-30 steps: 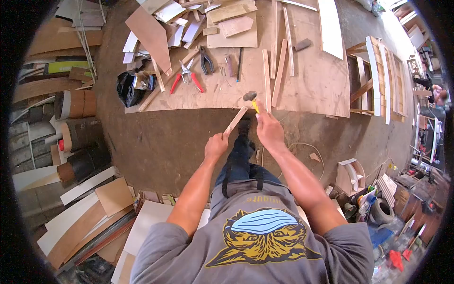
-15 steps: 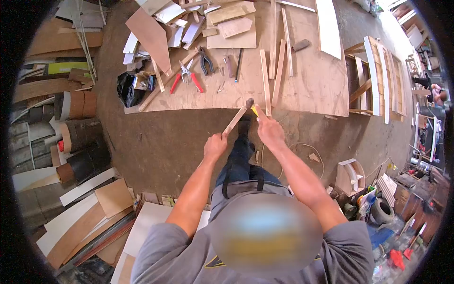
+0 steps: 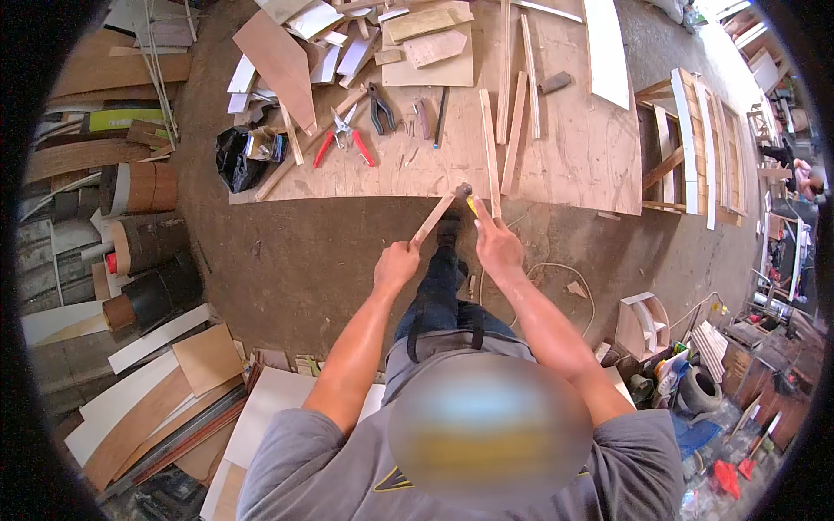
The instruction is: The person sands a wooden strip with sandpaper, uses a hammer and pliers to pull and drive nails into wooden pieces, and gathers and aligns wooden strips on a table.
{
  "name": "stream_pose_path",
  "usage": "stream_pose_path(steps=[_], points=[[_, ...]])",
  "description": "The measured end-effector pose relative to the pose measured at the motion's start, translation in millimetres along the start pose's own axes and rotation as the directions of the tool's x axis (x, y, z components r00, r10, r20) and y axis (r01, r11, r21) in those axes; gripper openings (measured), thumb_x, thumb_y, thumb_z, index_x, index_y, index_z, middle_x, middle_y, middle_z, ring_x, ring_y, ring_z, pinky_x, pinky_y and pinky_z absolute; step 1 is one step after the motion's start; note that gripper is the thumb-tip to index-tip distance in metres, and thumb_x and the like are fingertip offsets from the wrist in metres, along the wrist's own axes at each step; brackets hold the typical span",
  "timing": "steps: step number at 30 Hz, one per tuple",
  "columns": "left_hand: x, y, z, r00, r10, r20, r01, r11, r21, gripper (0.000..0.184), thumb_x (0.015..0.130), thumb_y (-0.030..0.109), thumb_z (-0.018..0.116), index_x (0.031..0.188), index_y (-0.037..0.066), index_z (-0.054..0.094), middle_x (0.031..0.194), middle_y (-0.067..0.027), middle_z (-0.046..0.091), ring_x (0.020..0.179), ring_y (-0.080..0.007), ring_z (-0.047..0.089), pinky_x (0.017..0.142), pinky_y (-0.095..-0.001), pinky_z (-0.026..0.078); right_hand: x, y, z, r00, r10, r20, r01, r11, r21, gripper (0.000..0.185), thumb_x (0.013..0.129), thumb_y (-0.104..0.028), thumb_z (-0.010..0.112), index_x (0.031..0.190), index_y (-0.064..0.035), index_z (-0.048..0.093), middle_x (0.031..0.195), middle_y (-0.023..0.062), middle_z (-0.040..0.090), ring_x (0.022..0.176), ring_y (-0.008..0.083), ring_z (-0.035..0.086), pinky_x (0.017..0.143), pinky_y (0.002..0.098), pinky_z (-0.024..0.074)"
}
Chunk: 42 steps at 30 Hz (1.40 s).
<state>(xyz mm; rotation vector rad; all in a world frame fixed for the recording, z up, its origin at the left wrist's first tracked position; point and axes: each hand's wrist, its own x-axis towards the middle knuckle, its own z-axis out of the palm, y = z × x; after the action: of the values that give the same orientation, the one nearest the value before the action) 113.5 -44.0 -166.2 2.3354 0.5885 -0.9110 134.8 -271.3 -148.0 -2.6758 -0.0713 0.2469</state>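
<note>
My left hand point(image 3: 397, 265) is closed around a narrow wooden strip point(image 3: 433, 218), which slants up toward the table's near edge. In my right hand point(image 3: 499, 247) is a hammer with a yellow handle point(image 3: 472, 204), its dark head just to the right of the strip's far end. Past my hands, on the plywood tabletop point(image 3: 373, 182), lie red-handled snips point(image 3: 344, 141), dark pliers point(image 3: 380, 111) and a dark pencil-like stick point(image 3: 440, 118). Several long wooden strips point(image 3: 514, 135) lie close beyond my right hand.
Wood offcuts point(image 3: 278, 69) pile up at the table's back left, near a black plastic bag point(image 3: 234, 161). A slatted wooden frame point(image 3: 695, 148) stands to the right. Boards point(image 3: 143, 417) lean at lower left. A cable point(image 3: 593, 304) curls on the floor near a small wooden shelf piece point(image 3: 643, 324).
The hammer head has shifted slightly right, away from the strip's end. My right hand has moved a little down and right; the left hand stays nearly in place.
</note>
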Motion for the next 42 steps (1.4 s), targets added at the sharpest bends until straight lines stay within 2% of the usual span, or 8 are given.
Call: stream_pose_path(steps=[3,6,12,15,22,25,31,42], points=[[0,-1,0,1.000,-0.007,0.015,0.007,1.000,0.006,0.063,0.104,0.054,0.040,0.108,0.001,0.074,0.110,-0.0302,0.070,0.109,-0.0490,0.065,0.094,-0.0559,0.052,5,-17,-7,0.964,-0.144,-0.223,0.172,0.979,0.110,0.055,0.102,-0.024,0.055,0.155,-0.0343,0.041,0.092,0.0138,0.067,0.074,0.0392,0.070,0.062,0.0506,0.0580],[-7,5,-4,0.999,-0.024,0.026,0.024,1.000,0.000,0.062,0.104,0.053,0.041,0.109,0.001,0.074,0.111,-0.0300,0.070,0.110,-0.0484,0.065,0.095,-0.0555,0.052,9,-12,9,0.995,-0.017,0.094,0.032,0.988,-0.152,0.057,0.102,-0.023,0.056,0.155,-0.0345,0.040,0.087,0.0126,0.065,0.072,0.0373,0.069,0.061,0.0483,0.0578],[-4,6,-7,0.999,-0.038,0.032,0.038,0.999,-0.003,0.060,0.104,0.052,0.042,0.113,0.001,0.073,0.112,-0.0306,0.070,0.112,-0.0478,0.065,0.096,-0.0557,0.051,13,-18,-4,0.974,-0.109,-0.199,0.130,0.987,0.099,0.056,0.102,-0.023,0.052,0.156,-0.0346,0.039,0.087,0.0126,0.065,0.071,0.0366,0.069,0.063,0.0510,0.0574],[-7,5,-6,0.999,-0.045,0.029,0.044,0.999,0.015,0.059,0.104,0.051,0.043,0.112,0.001,0.073,0.112,-0.0305,0.070,0.111,-0.0480,0.065,0.096,-0.0559,0.052,8,-5,17,0.997,-0.037,0.065,0.044,0.994,-0.103,0.057,0.102,-0.024,0.055,0.156,-0.0349,0.040,0.086,0.0129,0.065,0.070,0.0371,0.069,0.061,0.0507,0.0571],[-6,6,-7,0.999,-0.030,0.037,0.029,1.000,0.004,0.058,0.103,0.050,0.044,0.111,0.002,0.074,0.111,-0.0293,0.070,0.110,-0.0478,0.066,0.096,-0.0554,0.052,7,-7,16,0.963,-0.126,-0.238,0.162,0.977,0.140,0.055,0.103,-0.025,0.054,0.156,-0.0332,0.040,0.084,0.0143,0.066,0.070,0.0378,0.069,0.061,0.0523,0.0565],[-6,6,-6,0.999,-0.030,0.022,0.029,0.998,0.054,0.058,0.103,0.051,0.044,0.112,0.002,0.074,0.112,-0.0291,0.071,0.110,-0.0477,0.066,0.096,-0.0551,0.052,7,-5,20,0.998,-0.056,0.027,0.056,0.998,-0.016,0.053,0.103,-0.025,0.053,0.155,-0.0315,0.042,0.087,0.0156,0.067,0.071,0.0386,0.069,0.062,0.0523,0.0568],[-8,10,-10,0.997,-0.052,0.055,0.051,0.999,0.020,0.063,0.103,0.055,0.041,0.115,0.001,0.073,0.114,-0.0303,0.070,0.112,-0.0471,0.066,0.099,-0.0551,0.051,0,-7,23,0.999,0.004,-0.038,-0.001,0.996,0.085,0.051,0.103,-0.024,0.052,0.154,-0.0288,0.044,0.090,0.0185,0.068,0.077,0.0408,0.070,0.067,0.0545,0.0570],[21,-34,-19,0.974,0.054,0.218,0.032,0.928,-0.372,0.076,0.097,0.075,0.044,0.073,0.005,0.061,0.065,-0.0090,0.057,0.053,-0.0215,0.054,0.051,-0.0388,0.044,3,-8,-1,0.966,0.166,-0.199,-0.087,0.930,0.357,0.057,0.099,-0.018,0.061,0.153,-0.0235,0.046,0.107,0.0280,0.069,0.097,0.0477,0.067,0.083,0.0555,0.0526]])
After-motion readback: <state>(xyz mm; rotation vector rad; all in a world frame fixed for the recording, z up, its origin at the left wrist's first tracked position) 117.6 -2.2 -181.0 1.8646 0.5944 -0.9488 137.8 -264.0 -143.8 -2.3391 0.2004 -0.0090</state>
